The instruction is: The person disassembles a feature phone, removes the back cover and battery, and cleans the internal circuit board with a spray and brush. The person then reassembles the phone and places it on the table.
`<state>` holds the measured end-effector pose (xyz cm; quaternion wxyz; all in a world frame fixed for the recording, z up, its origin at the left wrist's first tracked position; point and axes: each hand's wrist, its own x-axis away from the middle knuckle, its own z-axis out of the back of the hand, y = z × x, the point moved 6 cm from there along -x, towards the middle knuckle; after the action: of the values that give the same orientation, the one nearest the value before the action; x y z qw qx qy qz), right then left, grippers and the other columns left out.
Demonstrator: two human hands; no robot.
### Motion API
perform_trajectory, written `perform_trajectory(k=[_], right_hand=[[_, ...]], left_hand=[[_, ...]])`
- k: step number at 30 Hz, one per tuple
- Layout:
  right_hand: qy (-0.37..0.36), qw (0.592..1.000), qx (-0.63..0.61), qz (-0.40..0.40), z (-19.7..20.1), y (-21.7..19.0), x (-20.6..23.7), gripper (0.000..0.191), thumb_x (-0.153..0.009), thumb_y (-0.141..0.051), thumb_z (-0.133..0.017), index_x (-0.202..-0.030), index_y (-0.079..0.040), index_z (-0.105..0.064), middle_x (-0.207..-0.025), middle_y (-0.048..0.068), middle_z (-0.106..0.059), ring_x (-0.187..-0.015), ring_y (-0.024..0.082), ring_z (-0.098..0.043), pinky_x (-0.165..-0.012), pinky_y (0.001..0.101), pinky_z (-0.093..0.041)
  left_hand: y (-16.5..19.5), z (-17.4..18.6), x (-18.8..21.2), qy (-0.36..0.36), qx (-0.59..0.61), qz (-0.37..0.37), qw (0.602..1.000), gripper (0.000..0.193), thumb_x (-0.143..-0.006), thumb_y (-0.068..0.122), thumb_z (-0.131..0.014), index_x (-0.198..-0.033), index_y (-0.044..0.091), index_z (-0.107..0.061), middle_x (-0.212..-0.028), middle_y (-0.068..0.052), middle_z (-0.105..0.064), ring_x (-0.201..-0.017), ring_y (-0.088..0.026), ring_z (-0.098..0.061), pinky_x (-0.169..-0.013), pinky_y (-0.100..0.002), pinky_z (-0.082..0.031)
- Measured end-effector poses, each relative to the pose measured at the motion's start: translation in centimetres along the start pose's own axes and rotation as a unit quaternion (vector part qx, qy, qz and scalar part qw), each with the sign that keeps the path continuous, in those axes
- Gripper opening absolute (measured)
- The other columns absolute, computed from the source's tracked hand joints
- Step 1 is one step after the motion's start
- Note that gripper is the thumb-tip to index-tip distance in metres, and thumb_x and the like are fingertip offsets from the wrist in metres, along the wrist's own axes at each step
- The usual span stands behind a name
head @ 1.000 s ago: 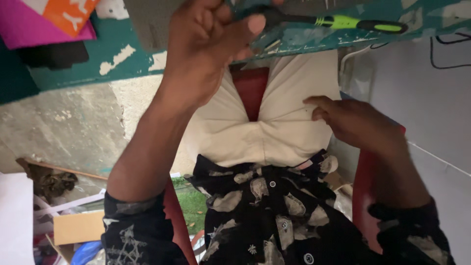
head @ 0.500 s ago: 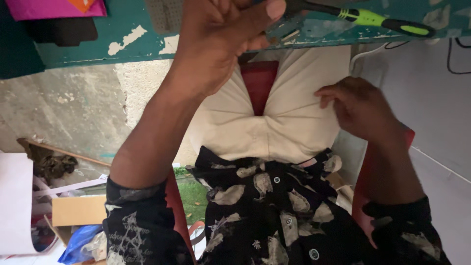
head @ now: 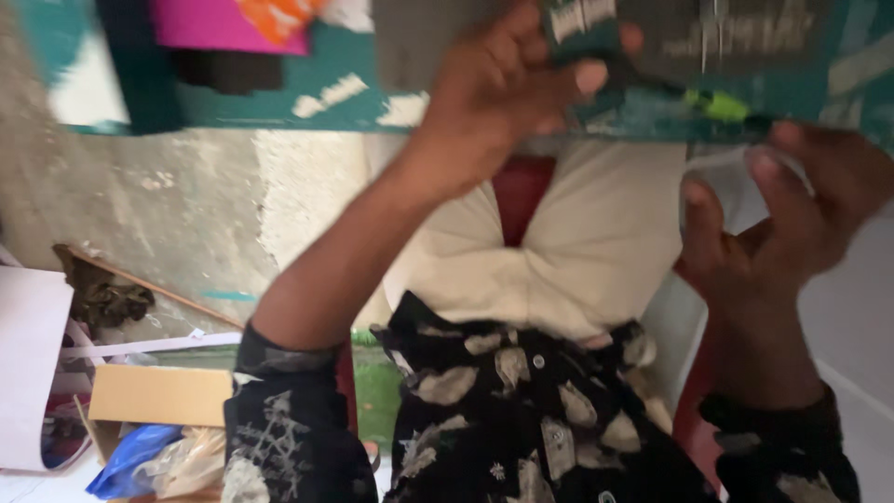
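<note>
Nearest of all, the patterned black shirt [head: 521, 419] fills the bottom of the view, its dark sleeves running up both arms. Just above it sit the cream trousers [head: 577, 251], with a strip of red seat [head: 521, 191] showing between the legs.

Up from there, the left hand [head: 503, 93] is raised at the edge of the teal table [head: 345, 88]. Its fingers are curled together and the thumb presses in against a small dark packet [head: 582, 23] with a pale label, so the packet is pinched at the table's rim, right at the top of the view. The picture is blurred here, and how far the fingers wrap around it I cannot tell.

On the other side, the right hand [head: 792, 214] hovers near the table edge, fingers loosely bent and spread apart, thumb out, closed on nothing I can see. Just above its fingertips lies a tool with a green and black handle [head: 722, 104], resting on the tabletop between the two hands; the hand is close to it but looks apart from it.

Further off, down to the left, a cardboard box [head: 158, 396] sits on the floor with a blue plastic bag [head: 135, 456] beside it. A pink sheet [head: 228, 23] lies on the far table corner.
</note>
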<state>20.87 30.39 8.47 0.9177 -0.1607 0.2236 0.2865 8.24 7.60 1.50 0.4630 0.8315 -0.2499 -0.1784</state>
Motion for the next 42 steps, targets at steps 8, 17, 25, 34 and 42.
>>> perform_trajectory(k=[8,17,25,34,42], right_hand=[[-0.023,0.999,-0.023,-0.012,-1.9,-3.2,-11.6,0.029,-0.095,0.001,-0.077,-0.124,0.002,-0.072,-0.108,0.014,-0.067,-0.095,0.028,-0.063,-0.079,0.0431,-0.05],[0.003,0.976,-0.18,-0.126,-2.0,0.4,-8.8,0.039,-0.106,0.021,-0.067,-0.133,-0.006,-0.072,-0.116,0.014,-0.063,-0.099,0.019,-0.07,-0.086,0.0271,-0.063],[0.011,0.983,-0.169,-0.065,-1.8,-2.0,-10.1,0.035,-0.094,0.01,-0.08,-0.123,-0.008,-0.075,-0.115,0.01,-0.065,-0.099,0.021,-0.07,-0.083,0.0308,-0.055],[0.004,0.987,-0.155,-0.035,-1.3,-1.5,-11.4,0.036,-0.094,0.011,-0.078,-0.12,-0.013,-0.076,-0.104,0.002,-0.072,-0.09,0.014,-0.069,-0.086,0.0313,-0.044],[-0.015,0.958,-0.256,-0.125,-1.9,-0.8,-13.0,0.022,-0.096,0.004,-0.072,-0.11,-0.012,-0.076,-0.099,-0.001,-0.074,-0.087,0.011,-0.074,-0.072,0.0262,-0.054]], left_hand=[[0.7,-0.8,-0.1,0.021,0.027,0.051,0.998,0.046,-0.105,0.013,-0.072,-0.147,0.006,-0.054,-0.129,-0.005,-0.072,-0.097,-0.007,-0.063,-0.075,-0.022,-0.049],[0.9,-1.2,-0.2,0.028,0.105,0.13,0.985,0.036,-0.112,0.02,-0.052,-0.144,0.004,-0.055,-0.137,-0.004,-0.067,-0.119,-0.01,-0.066,-0.101,-0.035,-0.059],[0.4,-1.1,0.4,0.032,0.03,0.144,0.989,0.036,-0.113,0.021,-0.05,-0.143,0.004,-0.06,-0.129,-0.002,-0.069,-0.113,-0.01,-0.063,-0.094,-0.033,-0.056],[0.0,-1.1,0.6,0.047,0.06,0.153,0.985,0.033,-0.11,0.019,-0.055,-0.135,0.0,-0.064,-0.114,-0.005,-0.071,-0.098,-0.011,-0.067,-0.084,-0.029,-0.057],[-0.8,-0.5,0.6,0.044,0.122,0.143,0.981,0.031,-0.111,0.02,-0.055,-0.13,-0.002,-0.065,-0.111,-0.009,-0.073,-0.097,-0.013,-0.072,-0.084,-0.03,-0.06]])
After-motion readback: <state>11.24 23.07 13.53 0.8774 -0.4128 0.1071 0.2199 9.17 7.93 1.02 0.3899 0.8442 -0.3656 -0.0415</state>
